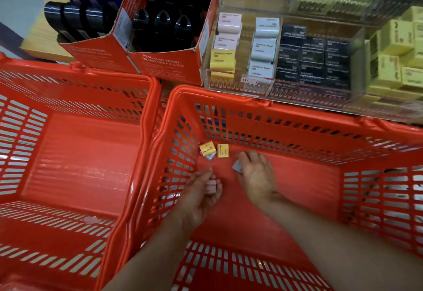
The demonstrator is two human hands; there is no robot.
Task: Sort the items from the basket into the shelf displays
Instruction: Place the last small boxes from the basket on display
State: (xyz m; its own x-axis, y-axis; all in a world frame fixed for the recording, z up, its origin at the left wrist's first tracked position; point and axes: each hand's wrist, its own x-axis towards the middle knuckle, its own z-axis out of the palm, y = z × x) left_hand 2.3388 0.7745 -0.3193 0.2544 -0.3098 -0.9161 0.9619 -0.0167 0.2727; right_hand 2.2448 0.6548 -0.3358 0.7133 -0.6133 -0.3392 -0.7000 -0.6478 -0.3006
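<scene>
Down on the floor of the right-hand red basket (297, 117), both hands reach among small boxed erasers. The left hand (201, 194) curls its fingers round a pink eraser (211, 186). The right hand (257, 174) lies palm down, fingers pinching a pale blue eraser (238, 166). Two yellow erasers (223, 150) lie near the far left corner. Behind the basket, a clear shelf display (247, 84) holds rows of pink, yellow, blue and black erasers.

The shelf (34, 46) carries two red cardboard boxes (128, 62) of black and blue sharpeners; beside them a clear acrylic display (352, 98) of small erasers; yellow boxes (389, 71) at right.
</scene>
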